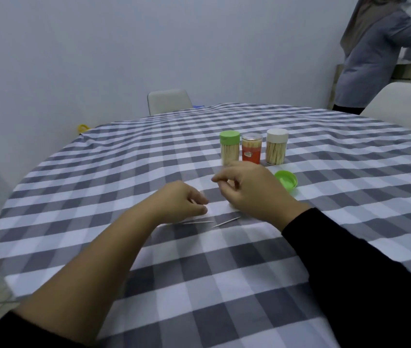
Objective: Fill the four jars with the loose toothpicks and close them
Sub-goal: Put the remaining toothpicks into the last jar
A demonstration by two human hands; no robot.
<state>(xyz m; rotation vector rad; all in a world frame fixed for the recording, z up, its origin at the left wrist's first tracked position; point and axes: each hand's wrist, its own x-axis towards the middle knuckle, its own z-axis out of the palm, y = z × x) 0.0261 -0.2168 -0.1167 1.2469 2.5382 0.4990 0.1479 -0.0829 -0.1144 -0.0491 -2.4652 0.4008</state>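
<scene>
Three closed jars full of toothpicks stand in a row at mid-table: one with a green lid [229,146], an orange one with a clear lid [251,148] and one with a white lid [276,149]. A loose green lid [286,179] lies open side up to the right of my right hand [252,194]. That hand hovers in front of the jars with thumb and forefinger pinched together, seemingly on a toothpick, and it hides what is behind it. My left hand [183,202] has its fingers curled down onto the cloth, pinching pale toothpicks. A few loose toothpicks [209,222] lie just below both hands.
The round table [199,285] wears a grey and white checked cloth. A white chair [169,100] stands at its far side and another [400,104] at the far right. A person [380,54] stands by a counter in the back right corner.
</scene>
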